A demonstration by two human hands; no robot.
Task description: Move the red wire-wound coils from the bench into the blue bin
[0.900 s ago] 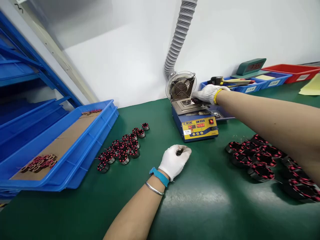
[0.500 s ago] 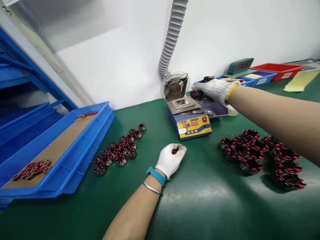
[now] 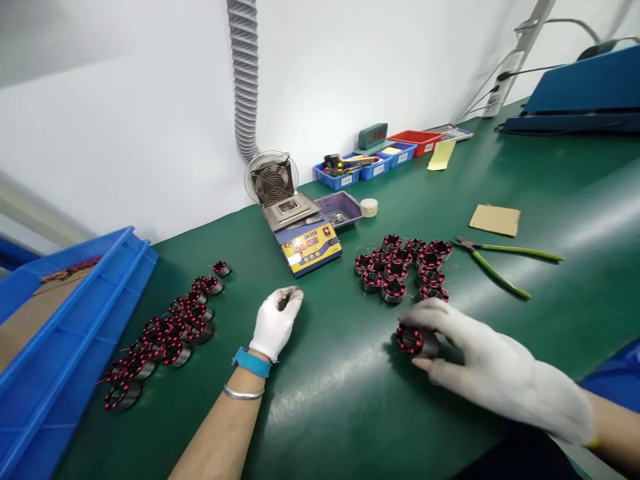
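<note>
My right hand (image 3: 480, 363), in a white glove, has its thumb and fingers around a motor stator (image 3: 411, 340) with black and red windings, low over the green table. Just beyond it several like stators (image 3: 395, 272) stand in a group. My left hand (image 3: 277, 320), also gloved, rests on the table with its fingers pinched together; what they hold, if anything, is hidden. Ahead of this hand is the yellow and blue solder pot (image 3: 313, 248) with a lit display. More stators (image 3: 176, 352) stand in a slanting cluster to the left.
A blue crate (image 3: 85, 320) stands at the left edge. Behind the solder pot are a fan (image 3: 274, 183) with a grey hose, a purple tray (image 3: 344, 201) and small blue bins (image 3: 376, 167). Green-handled pliers (image 3: 505, 263) and a cardboard square (image 3: 495, 220) lie at right.
My right hand has moved from beside the solder pot to the near side of the right group, carrying a stator. The view has turned right. My left hand stays pinched on the table.
</note>
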